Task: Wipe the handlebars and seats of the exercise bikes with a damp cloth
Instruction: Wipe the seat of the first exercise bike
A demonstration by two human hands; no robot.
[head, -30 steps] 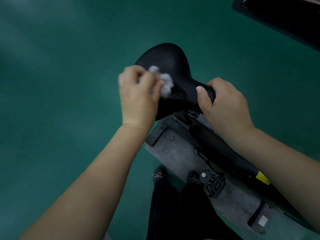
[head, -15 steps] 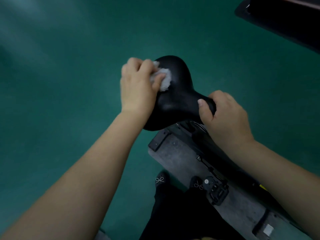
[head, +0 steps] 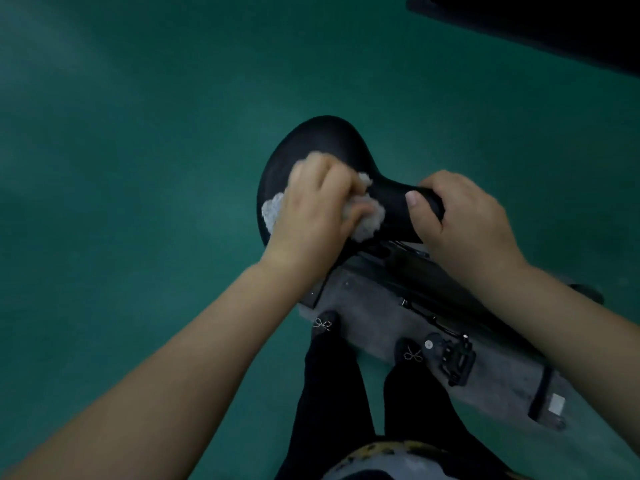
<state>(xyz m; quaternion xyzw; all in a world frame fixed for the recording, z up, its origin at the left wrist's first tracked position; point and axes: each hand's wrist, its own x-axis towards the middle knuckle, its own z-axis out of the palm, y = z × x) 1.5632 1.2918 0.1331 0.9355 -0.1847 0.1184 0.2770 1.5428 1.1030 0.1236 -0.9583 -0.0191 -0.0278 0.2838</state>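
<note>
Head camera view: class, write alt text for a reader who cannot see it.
The left hand presses a pale cloth on a black bike seat; the right hand grips the seat's narrow nose above a green floor.

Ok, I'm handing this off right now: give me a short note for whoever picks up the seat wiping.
Left hand: grips the white cloth, pressed on the wide part of the black seat.
Right hand: grips the seat's narrow nose, steadying it.
Pedal and grey base lie below, by the person's feet.
Done: wiping of this seat is under way; how much is covered cannot be told.
Left: finish the seat, nose included, then the handlebars, which are out of view.
</note>
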